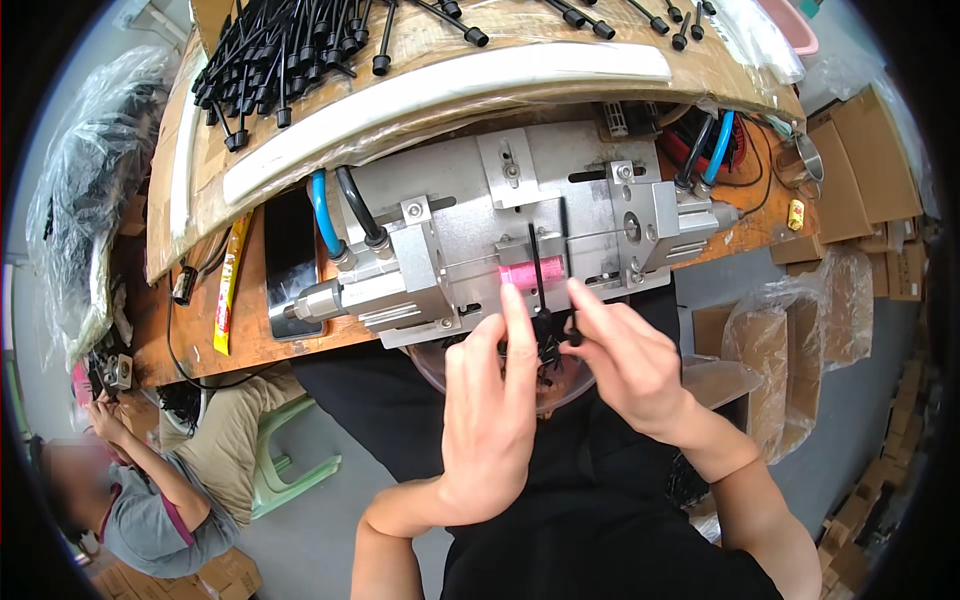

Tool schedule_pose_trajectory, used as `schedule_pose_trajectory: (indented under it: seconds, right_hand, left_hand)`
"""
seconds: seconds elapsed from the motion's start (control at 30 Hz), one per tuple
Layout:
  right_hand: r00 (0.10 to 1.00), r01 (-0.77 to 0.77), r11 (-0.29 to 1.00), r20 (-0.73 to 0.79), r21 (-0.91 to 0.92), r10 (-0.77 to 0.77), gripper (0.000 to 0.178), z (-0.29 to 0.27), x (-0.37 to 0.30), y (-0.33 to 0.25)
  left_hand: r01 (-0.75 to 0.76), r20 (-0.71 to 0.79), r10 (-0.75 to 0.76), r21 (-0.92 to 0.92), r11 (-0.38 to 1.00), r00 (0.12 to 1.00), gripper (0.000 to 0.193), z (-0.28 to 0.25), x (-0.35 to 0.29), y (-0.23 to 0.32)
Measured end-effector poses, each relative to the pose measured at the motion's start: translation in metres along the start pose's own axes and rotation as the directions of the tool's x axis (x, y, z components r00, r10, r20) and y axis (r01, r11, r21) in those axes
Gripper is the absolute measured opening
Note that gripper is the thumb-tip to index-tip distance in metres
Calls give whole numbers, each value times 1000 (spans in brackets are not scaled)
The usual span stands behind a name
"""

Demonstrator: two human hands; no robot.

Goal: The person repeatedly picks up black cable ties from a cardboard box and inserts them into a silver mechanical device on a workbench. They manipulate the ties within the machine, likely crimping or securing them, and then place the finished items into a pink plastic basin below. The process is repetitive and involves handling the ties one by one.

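A metal clamping fixture (470, 240) lies across the bench in front of me. At its centre sits a pink block (517, 273), with a thin black rod (537, 262) lying across it. My left hand (490, 410) is just below, its index finger stretched up to the block's lower edge beside the rod; its thumb is hidden. My right hand (630, 365) pinches a second black rod (564, 235) by its thicker lower end, close to the right of the first. Under my hands a clear bowl (560, 400) holds small black parts.
A cardboard sheet (420, 80) at the back bears a heap of black rods with thick ends (290, 60). Blue hoses (325, 215) join the fixture. A phone (290, 260) and a yellow packet (232, 285) lie left. Another person (165, 500) sits at far left; cardboard boxes (865, 160) stand right.
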State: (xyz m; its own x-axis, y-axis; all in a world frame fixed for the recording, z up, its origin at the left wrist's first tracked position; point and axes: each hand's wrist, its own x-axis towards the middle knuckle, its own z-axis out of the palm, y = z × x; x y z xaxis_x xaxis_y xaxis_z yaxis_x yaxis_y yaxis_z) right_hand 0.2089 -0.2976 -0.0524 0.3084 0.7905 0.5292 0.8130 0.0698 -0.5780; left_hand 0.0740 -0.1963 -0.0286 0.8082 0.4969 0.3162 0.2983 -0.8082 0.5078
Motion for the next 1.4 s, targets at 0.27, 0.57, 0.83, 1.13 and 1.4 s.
schedule_pose_trajectory:
  seconds: [0.27, 0.57, 0.83, 1.13, 1.4]
  right_hand:
    - [994, -19, 999, 106, 39, 15, 69, 19, 3, 9]
    - [993, -21, 997, 115, 75, 12, 66, 8, 6, -2]
    - [949, 230, 909, 128, 349, -289, 50, -16, -2, -16]
    - [962, 269, 857, -77, 439, -262, 16, -25, -4, -35]
    - [999, 50, 862, -33, 504, -39, 23, -35, -49, -11]
  left_hand:
    - [6, -11, -6, -2, 1000, 1000, 68, -9, -6, -4]
    - [27, -35, -31, -100, 995, 999, 70, -20, 7, -11]
    - [265, 300, 47, -897, 355, 953, 22, -30, 39, -19]
    - [-50, -120, -328, -976, 214, 937, 42, -16, 28, 29]
    - [-375, -558, -213, -748, 547, 802, 20, -33, 51, -4]
